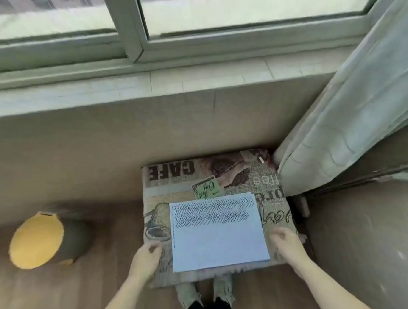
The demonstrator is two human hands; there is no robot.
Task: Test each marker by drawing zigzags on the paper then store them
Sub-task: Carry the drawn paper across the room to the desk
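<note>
The left hand (146,254) and right hand (287,243) rest loosely curled and empty on the cushioned stool (275,193), one at each side of the paper (218,244). The sheet lies flat between them, its long axis running left to right, each hand just beside a short edge and about equally near. Zigzag rows (212,212) fill its far part; the near part is blank. No marker is in view, so the next reach cannot be judged.
</note>
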